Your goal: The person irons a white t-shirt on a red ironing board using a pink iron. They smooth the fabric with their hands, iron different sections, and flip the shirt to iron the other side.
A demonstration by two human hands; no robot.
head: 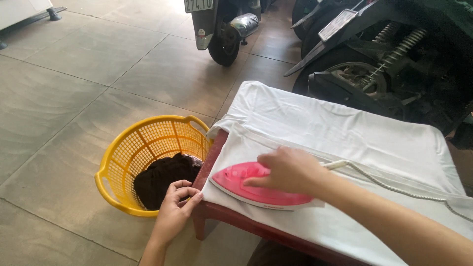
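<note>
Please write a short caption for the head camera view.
Right hand presses a pink iron on white cloth; left hand grips its edge beside a yellow basket.

There is one view only, from the person's head. It looks steeply down and forward, close over the table (217,209) at the near right. The basket (118,162) sits below at the near left on the floor (64,88). At the far top edge, the view reaches the scooters (374,54).
</note>
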